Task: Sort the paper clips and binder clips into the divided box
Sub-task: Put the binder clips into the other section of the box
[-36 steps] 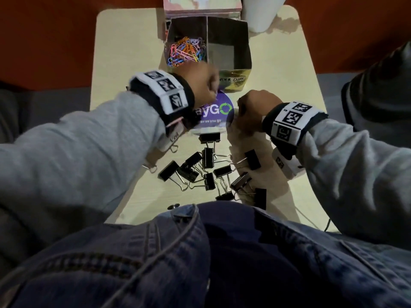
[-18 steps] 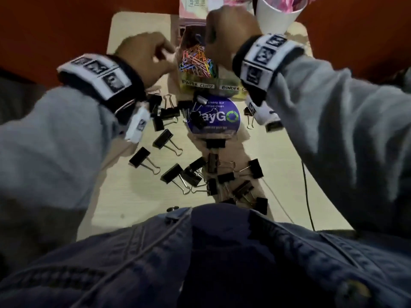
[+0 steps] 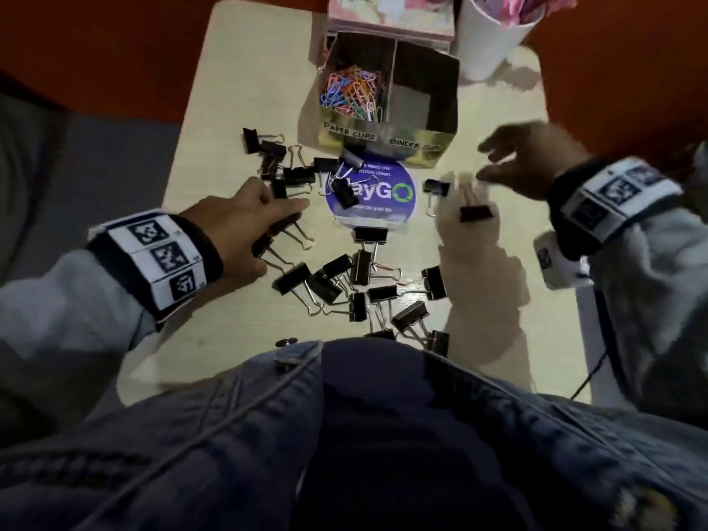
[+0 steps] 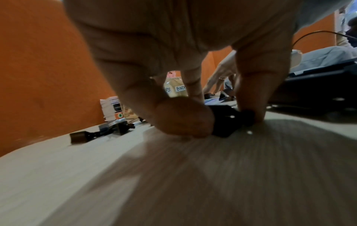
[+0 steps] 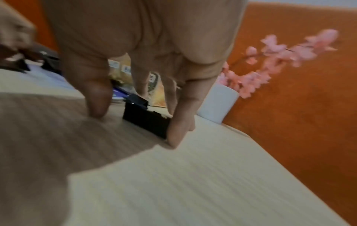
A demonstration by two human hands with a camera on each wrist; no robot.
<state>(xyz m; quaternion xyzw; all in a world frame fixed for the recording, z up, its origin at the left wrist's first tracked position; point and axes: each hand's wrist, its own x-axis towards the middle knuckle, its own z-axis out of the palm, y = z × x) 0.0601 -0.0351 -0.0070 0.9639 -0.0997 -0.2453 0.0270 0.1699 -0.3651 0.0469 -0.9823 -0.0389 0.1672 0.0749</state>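
Note:
The divided box (image 3: 387, 138) stands at the table's far middle. Its left cell, marked PAPER CLIPS, holds coloured paper clips (image 3: 350, 93); the cell marked BINDER CLIPS (image 3: 425, 97) shows only its bare floor. Several black binder clips (image 3: 337, 279) lie scattered on the table in front of me. My left hand (image 3: 283, 220) is down at the left, and thumb and forefinger pinch a black binder clip (image 4: 226, 120) on the tabletop. My right hand (image 3: 484, 160) hovers blurred at the right with spread fingers, straddling another binder clip (image 5: 146, 120); one fingertip touches its end.
A white cup (image 3: 486, 40) with pink flowers stands right of the box, and a pink book (image 3: 390, 13) lies behind it. A round purple sticker (image 3: 383, 197) lies mid-table. A thin cable (image 3: 590, 377) hangs off the right edge. My denim jacket covers the near edge.
Both hands were closed fists up by the box. They have dropped to the table: the left onto a clip at the left, the right opening over clips at the right.

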